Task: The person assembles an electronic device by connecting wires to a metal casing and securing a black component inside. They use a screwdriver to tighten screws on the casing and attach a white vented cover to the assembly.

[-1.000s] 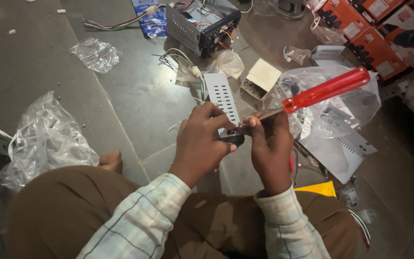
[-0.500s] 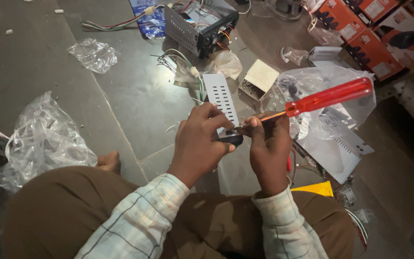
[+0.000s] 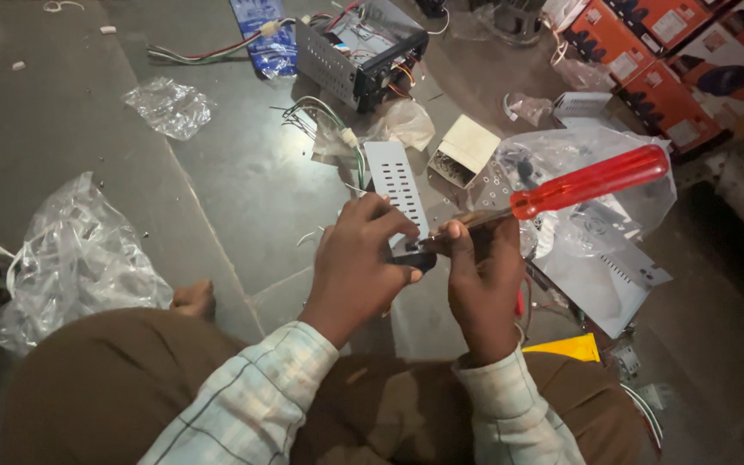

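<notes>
Grey stone floor carries all the parts, and the perforated metal plate is the landmark. At the near end of this plate, the left hand pinches a small dark part tight. Just right of the plate, the right hand is closed around the shaft of the red-handled screwdriver, whose tip meets the dark part. To do it well, I think the tip must stay straight and the left grip firm. Behind the plate stands 1 open metal chassis.
</notes>
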